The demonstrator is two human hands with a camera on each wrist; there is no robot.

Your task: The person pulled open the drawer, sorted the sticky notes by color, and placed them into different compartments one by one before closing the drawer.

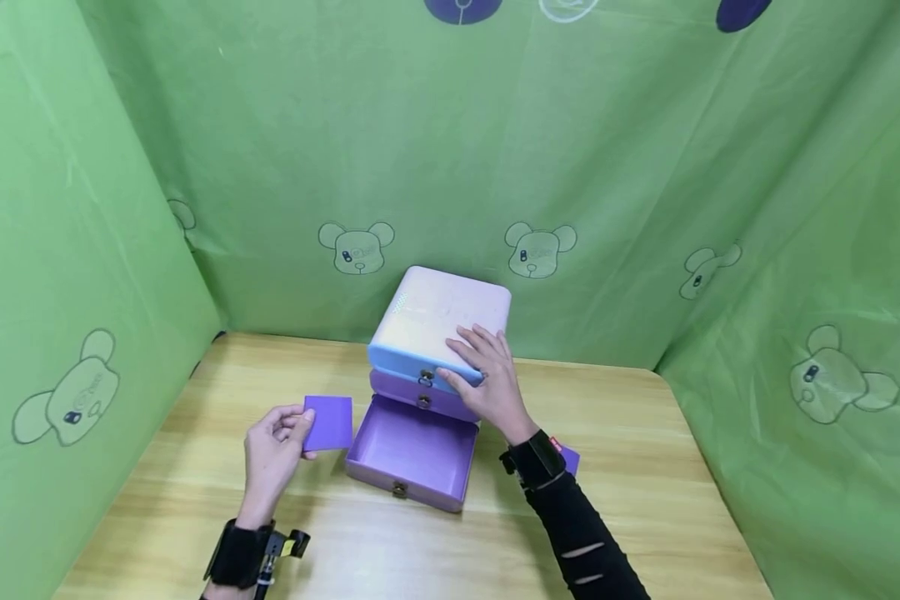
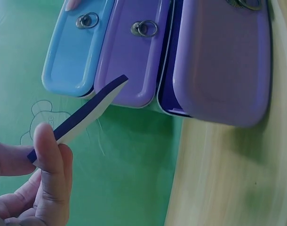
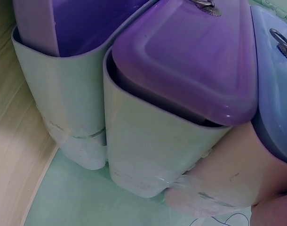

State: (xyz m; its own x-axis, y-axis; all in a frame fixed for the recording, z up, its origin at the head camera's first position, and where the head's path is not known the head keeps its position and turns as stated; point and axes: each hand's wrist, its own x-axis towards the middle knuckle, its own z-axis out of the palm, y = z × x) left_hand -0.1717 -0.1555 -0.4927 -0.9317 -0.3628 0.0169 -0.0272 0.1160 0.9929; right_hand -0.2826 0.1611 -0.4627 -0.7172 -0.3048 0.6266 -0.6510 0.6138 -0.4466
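Note:
In the head view my left hand (image 1: pixel 273 450) pinches a thin purple square pad (image 1: pixel 328 423) between thumb and fingers, left of the drawer box. The left wrist view shows the pad edge-on, with a purple face and a pale underside. My right hand (image 1: pixel 491 383) lies on the white top (image 1: pixel 450 304) of the three-tier drawer box, thumb near its front edge. The blue top drawer (image 2: pixel 77 47) and the purple middle drawer (image 2: pixel 131 52) look closed or nearly so. Pulled well out, the purple bottom drawer (image 1: pixel 412 450) shows a bare inside.
A purple item (image 1: pixel 570 460) with a red tag lies on the wooden table (image 1: pixel 622 500), partly hidden by the right wrist. Behind the box hangs a green curtain (image 1: pixel 450 167) with bear prints, which also encloses both sides.

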